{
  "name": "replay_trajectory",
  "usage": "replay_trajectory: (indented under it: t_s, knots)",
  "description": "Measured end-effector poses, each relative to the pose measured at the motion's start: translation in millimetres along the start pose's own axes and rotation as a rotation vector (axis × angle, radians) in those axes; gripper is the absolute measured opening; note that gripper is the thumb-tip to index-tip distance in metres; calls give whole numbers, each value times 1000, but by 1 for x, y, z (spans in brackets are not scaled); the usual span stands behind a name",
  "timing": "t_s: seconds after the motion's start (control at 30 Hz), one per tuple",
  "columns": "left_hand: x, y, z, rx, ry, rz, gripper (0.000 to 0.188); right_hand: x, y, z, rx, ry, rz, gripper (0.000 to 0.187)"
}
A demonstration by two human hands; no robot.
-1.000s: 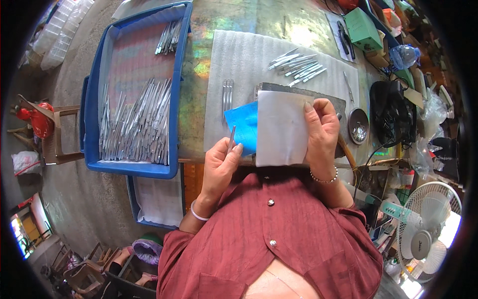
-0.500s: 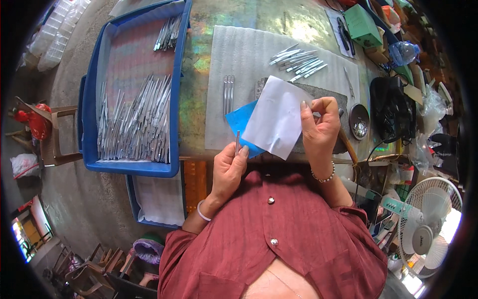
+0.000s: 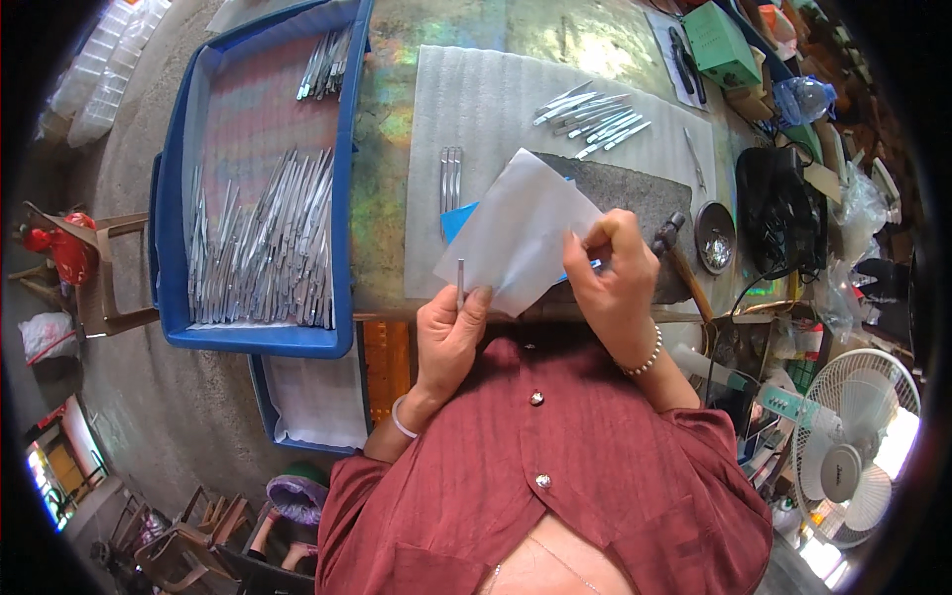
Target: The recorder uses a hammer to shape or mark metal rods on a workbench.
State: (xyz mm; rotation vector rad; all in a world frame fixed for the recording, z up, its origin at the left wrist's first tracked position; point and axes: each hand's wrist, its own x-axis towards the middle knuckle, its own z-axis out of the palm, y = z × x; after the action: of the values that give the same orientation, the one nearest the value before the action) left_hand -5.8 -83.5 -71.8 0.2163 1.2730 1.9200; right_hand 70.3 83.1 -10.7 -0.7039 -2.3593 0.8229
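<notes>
My left hand (image 3: 449,335) is closed, its thumb and fingers holding a thin metal strip (image 3: 460,283) upright. A white sheet (image 3: 531,223) spans the gap between my hands, its lower left side by my left thumb. Bits of a blue sheet (image 3: 457,220) show behind it at the left and right. My right hand (image 3: 617,283) pinches the right edge of the white sheet between thumb and fingers. Beyond the sheet lies a dark grey slab (image 3: 630,183) on pale foam (image 3: 461,89). Three slim metal pieces (image 3: 451,178) lie side by side left of the sheet.
A blue tray (image 3: 342,198) at the left holds many metal strips (image 3: 268,248). More metal pieces (image 3: 592,119) lie on the far foam. At the right are a hammer (image 3: 684,260), a small round dish (image 3: 715,238), a black device (image 3: 778,208) and a fan (image 3: 855,446).
The white sheet has turned and shifted left, covering more of the blue one. My right hand has moved slightly left and down; my left hand has moved a little left with the strip.
</notes>
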Motion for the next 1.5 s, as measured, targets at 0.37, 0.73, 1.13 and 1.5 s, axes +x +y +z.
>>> replay_trajectory:
  t_s: [0.37,0.73,1.13,1.5]
  knots:
    - [13,25,-20,-15,12,46,14,7,38,-53,-412,-362,-271,51]
    - [36,17,-3,569,-287,-2,28,27,43,-91,-183,-196,-99,41]
    - [49,37,8,982,-311,122,29,12,34,-54,-140,-204,-225,50]
    - [24,6,0,607,-138,59,27,14,33,-49,-353,-289,-198,7]
